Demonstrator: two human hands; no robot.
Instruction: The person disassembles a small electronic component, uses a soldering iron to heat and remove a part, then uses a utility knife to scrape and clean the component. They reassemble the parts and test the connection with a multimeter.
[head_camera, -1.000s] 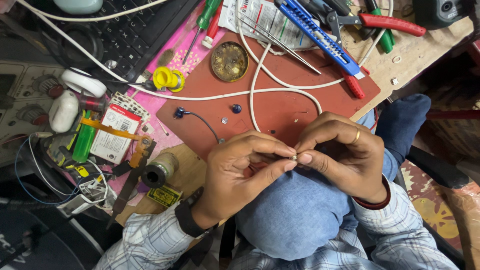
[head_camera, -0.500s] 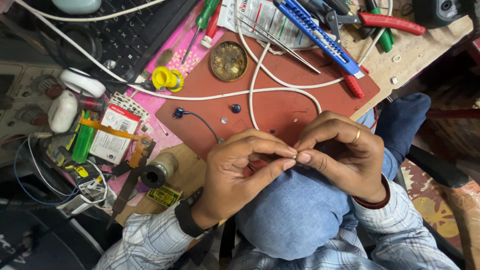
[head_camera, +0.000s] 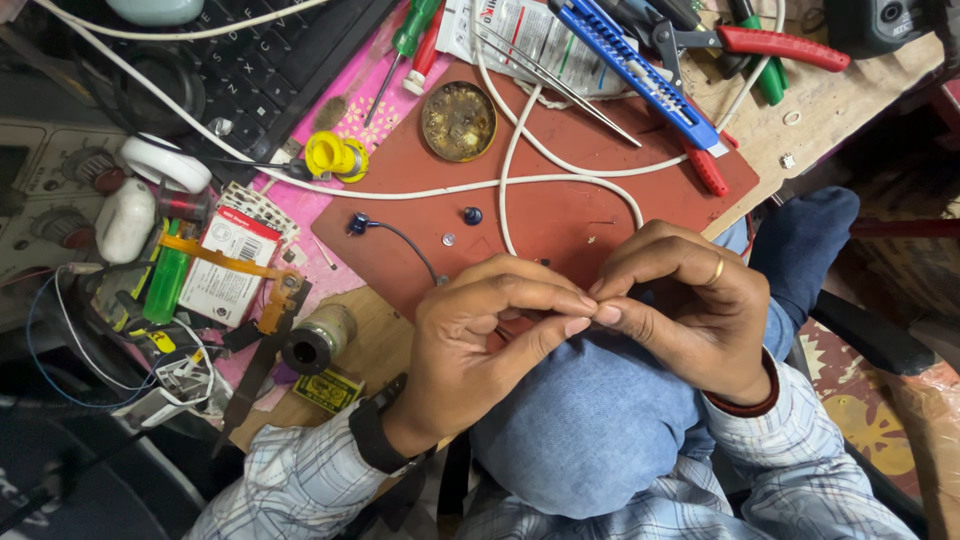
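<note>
Over the blue-denim knee, at the near edge of a matte red work mat (head_camera: 600, 215), the left hand (head_camera: 480, 340) and right hand (head_camera: 690, 310) press fingertips together, pinching something too small to identify. White cable (head_camera: 520, 180) loops just behind; tweezers (head_camera: 560, 75), cutter (head_camera: 640, 70) crowd farther back.

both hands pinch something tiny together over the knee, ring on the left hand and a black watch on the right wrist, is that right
Not quite: they are swapped. In the head view the ring sits on the right hand, and the black watch is on the left wrist. Both hands, left hand included, do meet fingertip to fingertip over the knee.
</note>
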